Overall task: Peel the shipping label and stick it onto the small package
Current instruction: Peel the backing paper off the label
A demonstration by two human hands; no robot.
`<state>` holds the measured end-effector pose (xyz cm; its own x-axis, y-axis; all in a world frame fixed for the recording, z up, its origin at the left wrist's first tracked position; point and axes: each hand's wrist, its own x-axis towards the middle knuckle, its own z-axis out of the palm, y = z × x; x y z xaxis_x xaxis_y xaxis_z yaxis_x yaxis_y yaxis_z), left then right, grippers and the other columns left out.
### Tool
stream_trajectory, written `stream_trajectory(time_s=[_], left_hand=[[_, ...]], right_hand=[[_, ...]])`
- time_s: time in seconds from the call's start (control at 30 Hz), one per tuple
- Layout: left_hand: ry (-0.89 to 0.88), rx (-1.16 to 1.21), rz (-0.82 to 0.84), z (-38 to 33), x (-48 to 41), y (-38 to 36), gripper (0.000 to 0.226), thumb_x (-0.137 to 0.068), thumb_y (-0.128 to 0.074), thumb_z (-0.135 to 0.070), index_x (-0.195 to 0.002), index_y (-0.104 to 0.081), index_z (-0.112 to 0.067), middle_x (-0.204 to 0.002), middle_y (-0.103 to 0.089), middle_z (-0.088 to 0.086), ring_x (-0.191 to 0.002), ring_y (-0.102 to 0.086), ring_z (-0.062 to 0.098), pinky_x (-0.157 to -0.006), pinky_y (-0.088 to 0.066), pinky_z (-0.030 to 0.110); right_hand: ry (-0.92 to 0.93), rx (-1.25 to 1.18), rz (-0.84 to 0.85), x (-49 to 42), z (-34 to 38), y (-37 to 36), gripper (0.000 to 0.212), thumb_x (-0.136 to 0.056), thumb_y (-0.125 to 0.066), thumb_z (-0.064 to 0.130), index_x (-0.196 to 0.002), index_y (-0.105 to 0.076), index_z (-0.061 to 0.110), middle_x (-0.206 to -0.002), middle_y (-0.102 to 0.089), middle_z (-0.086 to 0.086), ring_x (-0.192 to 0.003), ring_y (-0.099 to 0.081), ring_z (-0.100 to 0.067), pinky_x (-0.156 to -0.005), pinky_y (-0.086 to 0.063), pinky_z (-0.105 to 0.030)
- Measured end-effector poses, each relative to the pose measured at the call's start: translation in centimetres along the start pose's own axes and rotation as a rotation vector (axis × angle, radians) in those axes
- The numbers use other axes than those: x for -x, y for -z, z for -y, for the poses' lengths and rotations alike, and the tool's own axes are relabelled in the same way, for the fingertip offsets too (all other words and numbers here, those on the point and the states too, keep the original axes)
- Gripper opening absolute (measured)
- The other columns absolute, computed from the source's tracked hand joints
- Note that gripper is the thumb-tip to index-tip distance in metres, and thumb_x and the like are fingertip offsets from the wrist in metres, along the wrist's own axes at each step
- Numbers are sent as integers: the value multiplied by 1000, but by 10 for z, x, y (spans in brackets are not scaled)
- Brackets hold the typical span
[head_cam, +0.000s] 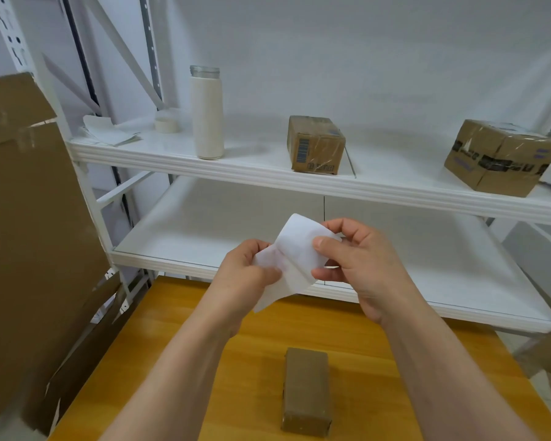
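A white shelving unit fills the view ahead, and a big flattened cardboard sheet leans up on the left. Below sits the yellow wooden bench, and the person's forearms reach out over it. On the upper shelf stand a taped cardboard box at the right, a smaller brown box near the middle, a tall white bottle with its lid off, a tape roll and a few loose white sheets at the far left. Down on the bench lies the small package, a brown wrapped block, lengthwise toward the person and well below the hands, likely parked there so the label can drop straight onto its top face. Now the action: both hands are up in the air with the shipping label between them. The left hand pinches the lower sheet, apparently the backing, while the right hand grips the curling upper part with thumb and fingers. The sheet bows over where the two seem to part, so this looks like the peel under way, with nothing stuck to the package yet.
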<state>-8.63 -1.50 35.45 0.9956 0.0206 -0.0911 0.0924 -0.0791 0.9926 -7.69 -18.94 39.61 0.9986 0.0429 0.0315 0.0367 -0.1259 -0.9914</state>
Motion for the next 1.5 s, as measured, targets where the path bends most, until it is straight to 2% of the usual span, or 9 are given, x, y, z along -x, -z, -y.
stream_trajectory(time_s=[0.2,0.33,0.5,0.67,0.8,1.03,1.13,1.23,1.5], left_hand=[[-13,46,28,-7,0,0,27,-90,-71,-27,-114,-63,-19,-109,-71,5,-95,-67,26,-68,-51,31],[-3,-24,-39,0,-1,2,16,-91,-71,-20,-107,-67,-21,-107,-71,6,-99,-65,31,-67,-49,34],[-19,-46,-9,-1,-3,-1,35,-83,-78,-13,-113,-65,-24,-111,-72,6,-102,-66,31,-74,-55,38],[-74,39,-9,-6,1,-4,26,-90,-69,-39,-111,-73,-25,-107,-74,1,-97,-69,24,-72,-53,32],[-92,11,-58,-3,-1,-7,11,-96,-65,-23,-95,-76,-20,-98,-75,4,-91,-65,24,-74,-50,35],[-39,-61,-13,0,-5,-9,17,-93,-57,-3,-91,-66,-17,-96,-69,7,-90,-62,24,-75,-46,34],[-21,-15,29,-3,-3,-14,8,-96,-59,-16,-101,-65,-14,-101,-70,5,-93,-63,21,-75,-47,30],[-20,-10,16,-1,-2,-17,17,-96,-64,-29,-106,-68,-15,-102,-74,4,-94,-68,23,-73,-50,32],[7,-37,-6,6,-3,-18,10,-95,-64,-15,-105,-65,-15,-106,-72,8,-102,-66,32,-80,-52,40]], right_hand=[[43,56,44,-2,1,0,8,-91,-67,11,-95,-72,16,-100,-72,-7,-86,-69,-22,-70,-63,-32],[49,55,1,-5,3,5,8,-91,-67,12,-94,-72,17,-96,-71,-3,-84,-67,-18,-71,-62,-33],[48,67,0,-6,2,6,8,-91,-67,12,-96,-72,15,-96,-73,-6,-83,-68,-19,-68,-61,-30],[50,57,7,-7,1,12,8,-91,-67,11,-96,-72,16,-93,-73,-4,-82,-67,-19,-68,-60,-29],[52,40,-8,-7,2,16,9,-91,-67,10,-93,-72,17,-87,-72,0,-76,-64,-14,-66,-58,-29],[70,48,-54,-5,5,23,13,-90,-66,11,-90,-72,22,-84,-73,4,-70,-62,-11,-50,-46,-22],[61,74,-37,-4,3,21,11,-90,-66,13,-93,-72,22,-88,-74,4,-73,-62,-12,-53,-47,-24],[58,74,-31,-4,2,21,10,-90,-66,13,-94,-72,21,-89,-74,4,-73,-62,-11,-52,-46,-24],[47,45,-48,-3,2,27,11,-90,-66,11,-92,-72,21,-79,-74,9,-68,-64,-7,-56,-50,-26]])
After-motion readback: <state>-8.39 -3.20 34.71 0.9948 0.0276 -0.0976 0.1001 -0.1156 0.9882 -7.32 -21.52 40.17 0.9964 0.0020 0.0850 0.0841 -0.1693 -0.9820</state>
